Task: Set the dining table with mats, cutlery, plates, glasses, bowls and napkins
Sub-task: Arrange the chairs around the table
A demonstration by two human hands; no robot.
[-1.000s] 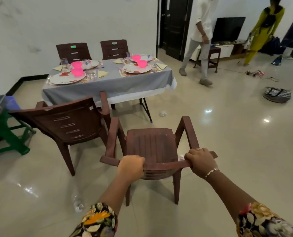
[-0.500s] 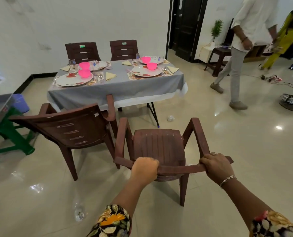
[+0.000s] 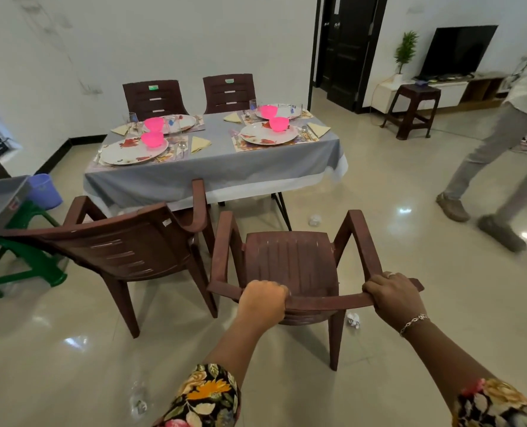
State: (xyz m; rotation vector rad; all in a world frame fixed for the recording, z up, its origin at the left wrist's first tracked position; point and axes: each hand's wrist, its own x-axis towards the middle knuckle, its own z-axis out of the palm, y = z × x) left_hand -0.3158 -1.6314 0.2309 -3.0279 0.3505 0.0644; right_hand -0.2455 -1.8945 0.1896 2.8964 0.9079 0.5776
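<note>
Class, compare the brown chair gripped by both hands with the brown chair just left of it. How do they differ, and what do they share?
The gripped chair is held at its backrest by the left hand and right hand; the neighbouring chair is untouched. The gripped chair faces the table squarely, seat showing; the neighbouring chair is angled, its backrest hiding the seat. Both are brown plastic armchairs.

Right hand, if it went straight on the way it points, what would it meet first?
The right hand grips the chair's back rail; straight on, it would likely meet the seat first, depth unclear.
</note>
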